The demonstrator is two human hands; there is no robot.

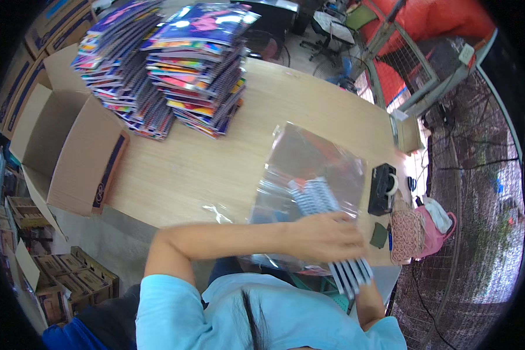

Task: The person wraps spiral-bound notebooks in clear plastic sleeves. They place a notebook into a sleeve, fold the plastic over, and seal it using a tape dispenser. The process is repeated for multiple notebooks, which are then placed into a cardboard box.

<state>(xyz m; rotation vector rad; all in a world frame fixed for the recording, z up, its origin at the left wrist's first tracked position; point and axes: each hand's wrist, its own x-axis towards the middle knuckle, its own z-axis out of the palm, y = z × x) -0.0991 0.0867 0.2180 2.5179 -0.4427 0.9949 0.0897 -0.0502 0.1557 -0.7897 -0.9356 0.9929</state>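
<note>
My left arm reaches across to the right, and my left hand [326, 236] hovers over the table's near edge with its fingers curled together; whatever they pinch is hidden and smeared. Just below it, a sheet of black and white strips [350, 277] is held up by my right hand [366, 290], which is mostly hidden behind the sheet. Under and beyond my left hand lies a stack of clear plastic bags [309, 149]. More striped strips [315, 197] rest on the bags.
Two tall piles of spiral notebooks [195, 76] stand at the far left, beside an open cardboard box [84, 157]. To the right are a black tape dispenser [382, 189], a dark green pad [379, 235] and a pink bag [431, 233]. Cartons [76, 286] sit at lower left.
</note>
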